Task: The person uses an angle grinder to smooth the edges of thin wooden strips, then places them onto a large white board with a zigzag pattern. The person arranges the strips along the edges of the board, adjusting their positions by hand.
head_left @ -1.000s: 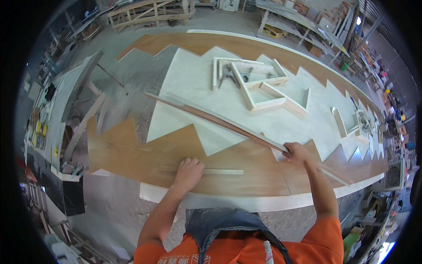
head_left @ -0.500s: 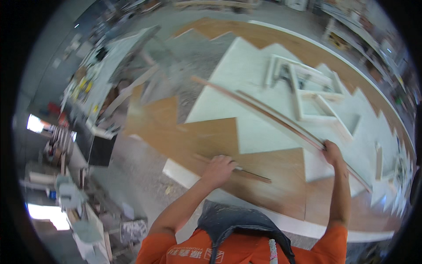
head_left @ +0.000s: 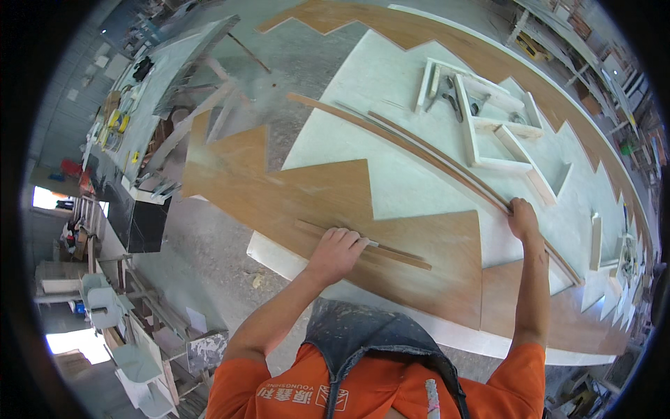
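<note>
My left hand (head_left: pixel 338 255) is closed over a short, thin wooden strip (head_left: pixel 401 260) lying on a brown stepped-edge panel (head_left: pixel 426 234). A small pale piece shows beside its fingertips; I cannot make out what it is. My right hand (head_left: pixel 523 219) is closed on a long, narrow wooden strip (head_left: pixel 391 126), which runs slantwise across the white tabletop (head_left: pixel 335 146) and passes on under the wrist. Beside that strip lies a second, thinner strip (head_left: pixel 433 143), ending close to my right fingers.
White open wooden frames (head_left: pixel 474 143) stand on the tabletop, with clamps or tools (head_left: pixel 450 101) in them. Along the far edge curves another brown zigzag panel (head_left: pixel 433 31). A workbench (head_left: pixel 150 98) with tools stands at left; shelving (head_left: pixel 558 52) is at far right.
The whole view has shifted, so the table sits a little higher and farther left in it. Both hands keep their hold on the strips, with little movement against the table.
</note>
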Demonstrator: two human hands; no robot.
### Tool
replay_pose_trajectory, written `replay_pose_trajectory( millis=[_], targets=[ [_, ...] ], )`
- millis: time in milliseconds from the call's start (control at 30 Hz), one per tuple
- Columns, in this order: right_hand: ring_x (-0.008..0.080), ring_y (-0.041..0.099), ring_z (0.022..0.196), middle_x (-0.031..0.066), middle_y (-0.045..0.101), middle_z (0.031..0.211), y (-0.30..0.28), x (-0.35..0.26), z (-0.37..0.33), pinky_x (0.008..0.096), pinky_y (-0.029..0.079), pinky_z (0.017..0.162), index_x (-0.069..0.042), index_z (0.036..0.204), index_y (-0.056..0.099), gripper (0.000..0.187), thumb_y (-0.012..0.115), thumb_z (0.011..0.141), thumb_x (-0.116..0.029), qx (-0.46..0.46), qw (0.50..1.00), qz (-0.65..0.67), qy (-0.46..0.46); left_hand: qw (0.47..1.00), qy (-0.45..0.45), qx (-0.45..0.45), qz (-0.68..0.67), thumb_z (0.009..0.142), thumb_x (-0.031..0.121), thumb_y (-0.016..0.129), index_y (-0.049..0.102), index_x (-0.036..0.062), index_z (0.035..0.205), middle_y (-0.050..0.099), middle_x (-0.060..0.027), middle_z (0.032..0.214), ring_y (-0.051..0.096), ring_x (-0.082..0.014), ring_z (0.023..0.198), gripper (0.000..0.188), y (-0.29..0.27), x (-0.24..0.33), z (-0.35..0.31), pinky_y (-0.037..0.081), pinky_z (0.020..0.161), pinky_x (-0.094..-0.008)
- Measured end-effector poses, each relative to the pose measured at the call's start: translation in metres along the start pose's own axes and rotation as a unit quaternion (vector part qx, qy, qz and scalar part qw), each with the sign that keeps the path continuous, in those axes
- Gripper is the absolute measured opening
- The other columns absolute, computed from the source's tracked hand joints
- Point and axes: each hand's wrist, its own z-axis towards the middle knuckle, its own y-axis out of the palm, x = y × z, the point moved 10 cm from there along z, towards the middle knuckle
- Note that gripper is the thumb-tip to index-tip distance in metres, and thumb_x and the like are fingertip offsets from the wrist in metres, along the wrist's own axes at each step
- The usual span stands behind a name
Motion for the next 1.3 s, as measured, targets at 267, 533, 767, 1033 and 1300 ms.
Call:
replay_pose_trajectory(
  millis=[267,533,767,1033,1300],
  targets=[
    [0.044,0.061,0.104,0.0227,0.063,0.112,-0.007,0.002,-0.006,0.0505,0.05,0.091,-0.004,0.115,0.064,0.035,0.067,0.08,0.0,0.027,0.997,0.07,0.011,0.956,-0.281,0.062,-0.053,0.089,0.026,0.07,0.069,0.0107,0.116,0.069,-0.0125,0.105,0.066,-0.0324,0.097,0.031,-0.083,-0.073,-0.032,0.054,0.082,-0.0443],
    [0.0432,0.055,0.117,0.0209,0.06,0.122,-0.027,-0.029,-0.067,0.0504,0.046,0.101,-0.005,0.128,0.058,0.056,0.073,0.075,0.002,0.165,0.981,0.102,-0.027,0.786,-0.566,0.241,-0.062,0.08,0.024,0.077,0.073,0.0029,0.107,0.074,-0.0167,0.092,0.072,-0.0318,0.086,0.035,-0.154,-0.319,-0.178,0.056,0.078,-0.0412],
    [0.0423,0.054,0.123,0.0217,0.058,0.128,-0.017,-0.092,-0.174,0.0497,0.043,0.106,-0.002,0.129,0.058,0.05,0.074,0.081,-0.002,0.16,0.97,0.11,0.148,0.759,-0.602,0.243,-0.054,0.081,0.017,0.073,0.069,0.0003,0.106,0.073,-0.0195,0.095,0.071,-0.0346,0.091,0.03,-0.158,-0.501,-0.198,0.055,0.082,-0.0437],
    [0.0403,0.059,0.118,0.0185,0.061,0.125,0.01,-0.201,-0.219,0.0472,0.048,0.1,-0.004,0.125,0.061,0.045,0.074,0.082,-0.006,0.13,0.966,0.135,0.181,0.796,-0.575,0.189,-0.006,0.086,0.017,0.069,0.069,0.0031,0.108,0.071,-0.0224,0.107,0.067,-0.041,0.102,0.026,-0.163,-0.595,-0.187,0.054,0.089,-0.0476],
    [0.0408,0.056,0.124,0.0221,0.06,0.132,0.02,-0.241,-0.212,0.0471,0.046,0.105,-0.004,0.129,0.061,0.05,0.077,0.082,-0.012,0.133,0.958,0.171,0.187,0.858,-0.469,0.182,0.106,0.09,0.029,0.061,0.072,0.0069,0.106,0.074,-0.0181,0.1,0.071,-0.0377,0.095,0.029,-0.142,-0.656,-0.176,0.056,0.083,-0.0475]
  ],
)
